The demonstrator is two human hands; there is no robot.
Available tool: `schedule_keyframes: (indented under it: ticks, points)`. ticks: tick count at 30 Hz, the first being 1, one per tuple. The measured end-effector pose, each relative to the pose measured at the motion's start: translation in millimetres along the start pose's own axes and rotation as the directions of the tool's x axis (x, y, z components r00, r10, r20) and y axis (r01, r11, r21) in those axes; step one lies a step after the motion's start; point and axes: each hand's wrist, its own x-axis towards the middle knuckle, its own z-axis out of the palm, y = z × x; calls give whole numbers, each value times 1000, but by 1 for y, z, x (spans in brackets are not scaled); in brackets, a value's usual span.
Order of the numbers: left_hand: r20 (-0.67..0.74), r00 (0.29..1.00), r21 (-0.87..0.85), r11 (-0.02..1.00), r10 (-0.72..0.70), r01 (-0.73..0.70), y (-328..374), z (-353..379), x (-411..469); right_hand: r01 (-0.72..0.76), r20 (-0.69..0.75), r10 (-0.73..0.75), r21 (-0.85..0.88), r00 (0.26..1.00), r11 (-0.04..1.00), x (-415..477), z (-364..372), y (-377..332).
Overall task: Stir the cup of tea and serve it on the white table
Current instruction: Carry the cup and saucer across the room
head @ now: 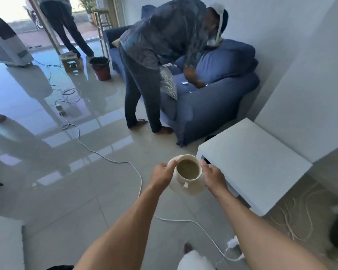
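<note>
A cream cup of tea (189, 181) stands on a matching saucer (173, 162) and is carried in the air above the floor. My left hand (163, 173) grips the saucer's left edge, and my right hand (213, 177) holds it on the right side. The cup's handle points toward me and the brownish tea fills it almost to the rim. The low white table (256, 162) stands just right of the cup, close to my right hand. No spoon is visible.
A person (160, 61) bends over a blue sofa (219, 98) straight ahead. A white cable (113, 160) snakes across the glossy tiled floor beneath my arms. A bucket (101, 68), stool and air cooler (6, 41) stand far left. White wall on the right.
</note>
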Motion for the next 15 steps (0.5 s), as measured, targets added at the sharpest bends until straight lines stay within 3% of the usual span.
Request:
schedule_keyframes:
  ticks: [6,15]
  points:
    - [148,989,63,998,2,-12,39,41,45,-73,-102,84,103,991,992,39,-35,6]
    - [253,967,123,990,37,-70,109,112,118,-143,-210,169,133,963,981,120,-92,23]
